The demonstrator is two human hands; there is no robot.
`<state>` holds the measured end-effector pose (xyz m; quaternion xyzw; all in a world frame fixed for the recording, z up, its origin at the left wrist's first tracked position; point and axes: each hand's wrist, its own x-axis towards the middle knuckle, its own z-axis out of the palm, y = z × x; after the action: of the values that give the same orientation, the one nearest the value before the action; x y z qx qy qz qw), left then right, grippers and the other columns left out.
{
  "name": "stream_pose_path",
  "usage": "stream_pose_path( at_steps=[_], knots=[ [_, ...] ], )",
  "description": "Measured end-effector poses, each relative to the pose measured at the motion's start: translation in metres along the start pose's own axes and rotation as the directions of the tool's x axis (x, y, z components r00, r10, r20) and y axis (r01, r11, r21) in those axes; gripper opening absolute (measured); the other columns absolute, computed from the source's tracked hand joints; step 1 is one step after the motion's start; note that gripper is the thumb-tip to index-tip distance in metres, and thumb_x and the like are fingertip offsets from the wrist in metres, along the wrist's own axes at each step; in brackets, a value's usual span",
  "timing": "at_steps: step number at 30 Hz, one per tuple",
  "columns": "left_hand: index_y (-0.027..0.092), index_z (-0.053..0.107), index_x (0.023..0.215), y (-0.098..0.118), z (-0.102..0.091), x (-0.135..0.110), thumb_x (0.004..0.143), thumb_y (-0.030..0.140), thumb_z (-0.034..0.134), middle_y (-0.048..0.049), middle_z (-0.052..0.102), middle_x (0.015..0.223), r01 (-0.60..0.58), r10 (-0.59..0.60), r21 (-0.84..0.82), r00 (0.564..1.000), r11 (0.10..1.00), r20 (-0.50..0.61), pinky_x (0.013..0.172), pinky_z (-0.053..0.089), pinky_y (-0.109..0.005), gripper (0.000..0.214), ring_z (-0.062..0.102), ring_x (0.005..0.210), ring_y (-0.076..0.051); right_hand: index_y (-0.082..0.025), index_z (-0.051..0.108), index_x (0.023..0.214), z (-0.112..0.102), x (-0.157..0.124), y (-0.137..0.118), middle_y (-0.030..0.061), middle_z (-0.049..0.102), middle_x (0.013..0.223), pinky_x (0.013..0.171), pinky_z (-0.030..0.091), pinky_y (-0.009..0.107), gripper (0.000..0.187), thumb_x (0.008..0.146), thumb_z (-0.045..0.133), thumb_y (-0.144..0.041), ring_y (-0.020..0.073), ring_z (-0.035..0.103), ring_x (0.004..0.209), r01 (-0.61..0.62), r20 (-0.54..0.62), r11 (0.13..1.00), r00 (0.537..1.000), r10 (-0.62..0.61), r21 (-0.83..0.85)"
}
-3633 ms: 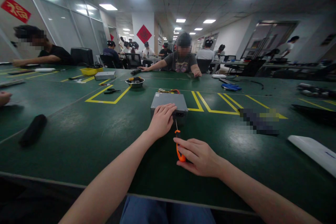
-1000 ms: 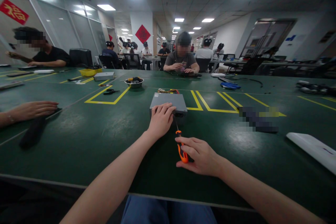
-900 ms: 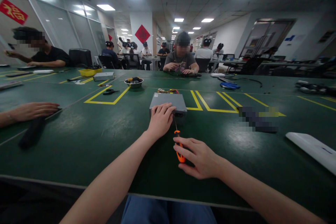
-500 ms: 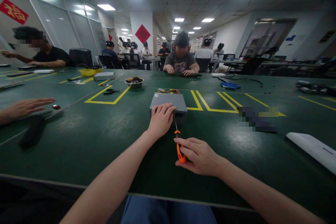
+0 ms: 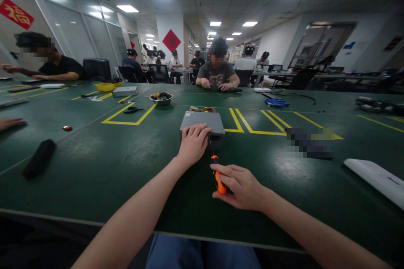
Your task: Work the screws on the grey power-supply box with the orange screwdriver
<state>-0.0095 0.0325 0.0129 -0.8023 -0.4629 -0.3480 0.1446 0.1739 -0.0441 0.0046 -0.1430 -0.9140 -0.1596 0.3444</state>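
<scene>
My left hand [image 5: 194,145] lies over the near right corner of a flat grey metal box [image 5: 202,122], holding it down on the table. My right hand [image 5: 238,187] grips an orange-handled screwdriver [image 5: 218,180] lying low across the table. Its thin steel shaft runs up to the dark end panel [image 5: 216,137] of the box, and the tip is hidden behind my left hand's wrist side or too fine to see. Coloured wires [image 5: 202,109] show beyond the far edge of the box.
The green work table [image 5: 94,168] has yellow tape lines [image 5: 126,122]. A steel bowl of tools [image 5: 160,99], a yellow tray [image 5: 105,86], scissors [image 5: 133,110], a black pouch [image 5: 39,159] and a white board [image 5: 369,180] lie around. A co-worker's hand [image 5: 9,124] enters at the left edge.
The screwdriver handle has turned slightly in my right hand. The co-worker's hand has drawn back left, and a small red object now lies on the table there.
</scene>
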Motion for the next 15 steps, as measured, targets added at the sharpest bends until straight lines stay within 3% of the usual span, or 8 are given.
stream_pose_path(
  at_steps=[9,15],
  knots=[
    [0.027,0.051,0.116,0.0014,0.0000,0.0006,0.088,0.021,0.043,-0.0020,0.053,0.128,0.008,-0.008,0.006,1.000,1.000,-0.002,0.099,0.027,-0.041,0.030,0.043,0.120,-0.020,-0.012,0.048,0.114,-0.0058,0.0016,-0.0020,0.0185,0.058,0.112,0.077,0.053,0.034,0.034,0.088,0.047,-0.033,0.0230,0.060,0.100,0.020,0.143,1.000,0.990,-0.018,-0.018],
    [0.027,0.051,0.115,0.0008,0.0017,0.0002,0.088,0.021,0.043,-0.0019,0.054,0.127,0.006,-0.006,0.009,1.000,1.000,-0.012,0.098,0.027,-0.040,0.029,0.044,0.119,-0.020,-0.012,0.048,0.103,-0.0011,0.0007,0.0007,0.0186,0.061,0.109,0.070,0.054,0.031,0.029,0.086,0.053,-0.035,0.0194,0.063,0.086,0.016,0.027,1.000,1.000,-0.016,-0.001]
  ],
)
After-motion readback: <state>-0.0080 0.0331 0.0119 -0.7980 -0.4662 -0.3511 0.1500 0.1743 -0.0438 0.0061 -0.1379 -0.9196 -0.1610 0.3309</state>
